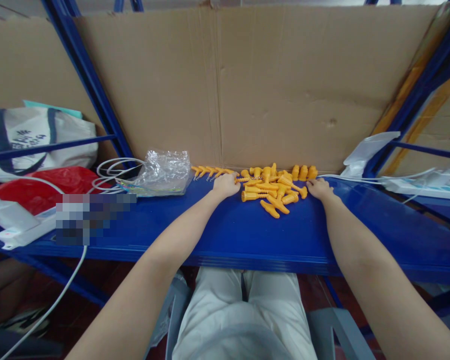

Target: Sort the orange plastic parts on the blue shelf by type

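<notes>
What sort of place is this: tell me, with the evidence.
Probably a small workshop or packing station: a blue metal shelf serves as a bench, backed by cardboard, with yellow parts heaped on it.

Pile (270,187) between the two hands (226,186)

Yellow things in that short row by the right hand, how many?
3, before the cardboard: the left one, the middle one and the right one, which is nearest the right hand. None there looks hidden.
</notes>
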`<action>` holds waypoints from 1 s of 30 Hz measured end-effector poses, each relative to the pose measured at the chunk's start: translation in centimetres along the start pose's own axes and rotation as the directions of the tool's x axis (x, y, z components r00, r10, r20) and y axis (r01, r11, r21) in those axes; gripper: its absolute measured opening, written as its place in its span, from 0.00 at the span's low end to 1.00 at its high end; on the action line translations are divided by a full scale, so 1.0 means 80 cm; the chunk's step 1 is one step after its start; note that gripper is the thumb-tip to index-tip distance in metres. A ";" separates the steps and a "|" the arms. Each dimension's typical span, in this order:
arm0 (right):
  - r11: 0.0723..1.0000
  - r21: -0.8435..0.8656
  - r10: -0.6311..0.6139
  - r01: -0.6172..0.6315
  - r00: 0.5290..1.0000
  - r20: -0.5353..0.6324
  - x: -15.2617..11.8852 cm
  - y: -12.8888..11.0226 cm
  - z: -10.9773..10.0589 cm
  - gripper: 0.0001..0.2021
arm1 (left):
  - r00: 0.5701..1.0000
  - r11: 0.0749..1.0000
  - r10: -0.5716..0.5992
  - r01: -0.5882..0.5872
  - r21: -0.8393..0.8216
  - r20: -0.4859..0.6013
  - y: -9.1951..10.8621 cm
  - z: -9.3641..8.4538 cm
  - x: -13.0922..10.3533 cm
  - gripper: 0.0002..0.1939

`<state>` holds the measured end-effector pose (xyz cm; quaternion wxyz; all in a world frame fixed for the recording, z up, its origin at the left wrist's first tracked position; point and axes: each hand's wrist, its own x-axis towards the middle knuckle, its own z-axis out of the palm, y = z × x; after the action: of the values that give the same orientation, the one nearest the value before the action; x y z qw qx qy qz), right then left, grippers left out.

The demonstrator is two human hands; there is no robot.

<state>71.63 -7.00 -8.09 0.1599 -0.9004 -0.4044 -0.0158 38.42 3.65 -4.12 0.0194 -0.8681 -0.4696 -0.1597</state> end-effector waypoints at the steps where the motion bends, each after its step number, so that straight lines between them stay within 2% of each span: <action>1: 1.000 -0.005 -0.002 0.002 1.000 0.001 0.002 0.002 0.002 0.27 | 1.000 1.000 -0.001 0.001 0.001 0.001 0.000 0.000 0.000 0.24; 7: 0.999 0.020 -0.040 0.041 0.998 -0.046 0.020 0.013 0.014 0.27 | 1.000 1.000 -0.031 0.031 0.007 -0.004 -0.001 0.003 0.002 0.24; 11: 1.000 0.015 -0.020 0.020 1.000 -0.001 0.023 0.016 0.016 0.28 | 0.998 0.999 -0.053 0.053 0.001 -0.028 -0.003 0.007 0.004 0.24; 15: 0.998 0.027 -0.057 0.058 0.998 -0.027 0.022 0.016 0.015 0.28 | 0.998 0.999 -0.010 0.012 0.037 -0.062 -0.009 0.007 0.005 0.22; 18: 0.999 0.025 -0.048 0.049 0.999 -0.019 0.021 0.015 0.015 0.27 | 0.996 0.998 -0.005 0.011 0.069 -0.088 -0.019 0.007 0.008 0.23; 21: 1.000 0.015 -0.024 0.024 1.000 0.015 0.019 0.013 0.013 0.26 | 0.994 0.996 -0.055 0.061 0.072 -0.090 -0.035 0.008 0.014 0.23; 26: 0.999 0.015 -0.047 0.047 0.999 0.018 0.014 0.007 0.009 0.24 | 0.992 0.988 -0.123 0.125 0.085 -0.026 -0.060 0.013 0.023 0.19; 30: 1.000 0.005 -0.014 0.014 0.998 0.061 0.006 0.001 0.004 0.25 | 0.986 0.980 -0.166 0.164 0.109 0.012 -0.069 0.016 0.026 0.18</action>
<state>71.97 -6.60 -8.30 0.1495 -0.8973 -0.4152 0.0112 35.32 8.64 -5.39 0.0479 -0.8255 -0.5480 -0.1263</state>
